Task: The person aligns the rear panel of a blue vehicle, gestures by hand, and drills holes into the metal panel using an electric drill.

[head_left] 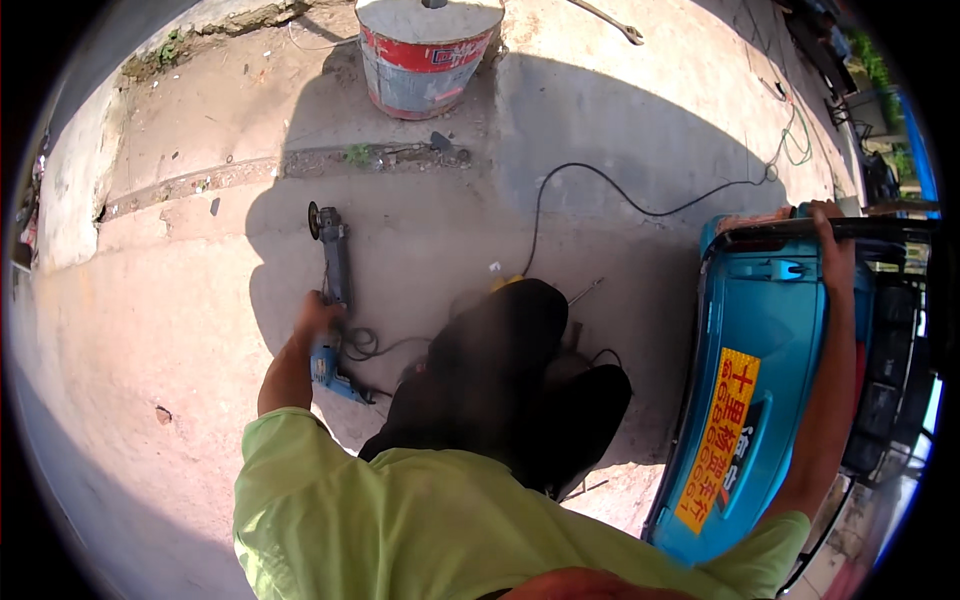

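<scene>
Red-and-grey metal drum (428, 60) at top, concrete ground (180, 300), green hose (798, 140) far right, wrench, probably, (610, 20) near drum.

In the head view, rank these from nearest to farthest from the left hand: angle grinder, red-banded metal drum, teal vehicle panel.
1. Angle grinder: on the ground, directly at the left hand, which touches it.
2. Red-banded metal drum: ahead, at the top of the view.
3. Teal vehicle panel: far right, by the right hand.

angle grinder (333, 262) on the ground left, vehicle (760, 380) right, drum (425, 55) ahead
</scene>
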`<state>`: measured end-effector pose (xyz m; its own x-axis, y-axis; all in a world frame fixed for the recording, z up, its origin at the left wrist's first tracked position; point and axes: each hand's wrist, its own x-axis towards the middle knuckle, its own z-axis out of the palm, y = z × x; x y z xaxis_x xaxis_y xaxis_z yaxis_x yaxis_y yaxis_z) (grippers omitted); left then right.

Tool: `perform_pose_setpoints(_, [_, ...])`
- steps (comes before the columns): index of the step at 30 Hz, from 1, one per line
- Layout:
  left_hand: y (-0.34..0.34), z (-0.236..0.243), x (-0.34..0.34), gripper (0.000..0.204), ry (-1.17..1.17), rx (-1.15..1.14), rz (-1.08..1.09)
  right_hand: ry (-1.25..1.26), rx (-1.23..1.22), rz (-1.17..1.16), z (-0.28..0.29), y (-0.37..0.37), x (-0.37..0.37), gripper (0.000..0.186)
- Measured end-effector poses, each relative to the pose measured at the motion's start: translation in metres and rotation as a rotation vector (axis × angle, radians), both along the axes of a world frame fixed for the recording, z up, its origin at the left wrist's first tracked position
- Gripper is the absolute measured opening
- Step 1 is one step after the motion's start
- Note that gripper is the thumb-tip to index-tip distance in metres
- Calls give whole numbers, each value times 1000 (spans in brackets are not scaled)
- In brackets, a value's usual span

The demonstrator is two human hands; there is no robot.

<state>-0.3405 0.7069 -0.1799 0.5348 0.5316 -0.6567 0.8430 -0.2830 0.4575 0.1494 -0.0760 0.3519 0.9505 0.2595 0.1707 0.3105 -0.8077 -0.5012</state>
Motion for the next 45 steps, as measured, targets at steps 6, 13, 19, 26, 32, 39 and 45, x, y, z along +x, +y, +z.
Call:
perform_pose_setpoints(6, [-30,34,88,83,64,35,-31,-14,-121,26,17,9,-15,43])
perform_pose_setpoints(13, [-19,20,96,82,113,127,-41,-34,-109,64,11,12,-11,40])
perform_pose_setpoints(19, [-36,35,128,75,31,171,-22,-71,-77,14,24,8,-22,36])
perform_pose_setpoints(26, [-58,6,126,70,-122,236,134,-117,13,75,14,37,-15,36])
perform_pose_setpoints(32, [-136,46,199,61,-118,395,-141,-201,-122,-42,32,24,-34,46])
perform_pose_setpoints(39, [-204,9,287,68,-136,326,-159,-164,-233,-144,30,44,-38,49])
perform_pose_setpoints(45, [-226,-11,308,70,-117,194,-171,-58,-186,-120,43,45,-39,55])
